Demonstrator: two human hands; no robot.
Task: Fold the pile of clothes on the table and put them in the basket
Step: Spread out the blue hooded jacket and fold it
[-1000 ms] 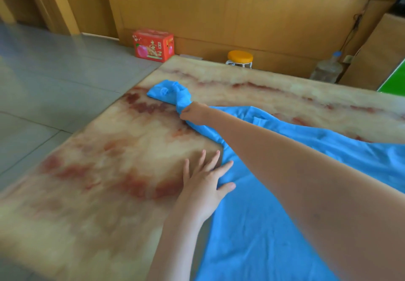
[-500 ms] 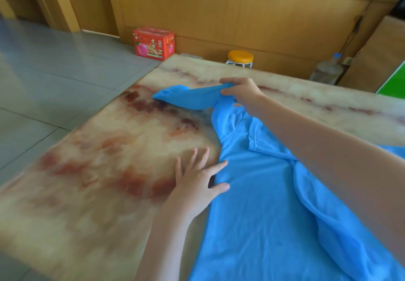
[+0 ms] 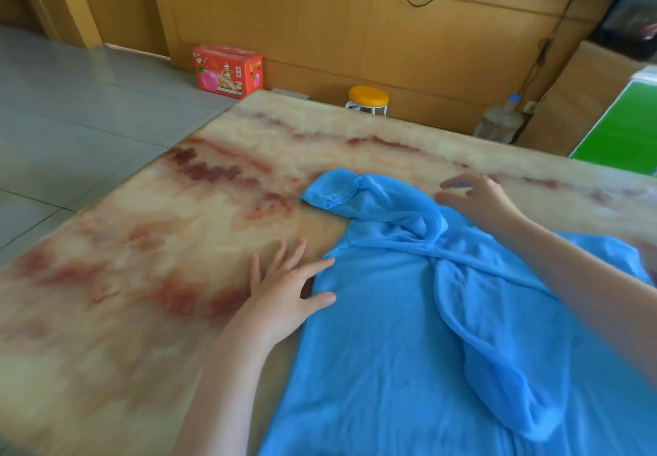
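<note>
Saw a glossy, red-veined stone tabletop [image 3: 142, 278] running off frame at left and bottom. Found the thin blue shirt [image 3: 373, 366] spread on its right side, cut off below and right, one sleeve [image 3: 334, 189] bunched into a rumpled roll at the far end. Noted the left hand [image 3: 284, 299] flat, fingers splayed, at the shirt's left edge; the right hand [image 3: 476, 203], motion-blurred, loosely open, gripping nothing.

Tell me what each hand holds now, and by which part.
Nothing is held. The left hand lies flat, fingers spread, at the edge of the blue shirt; the right hand is open beside the bunched sleeve.
</note>
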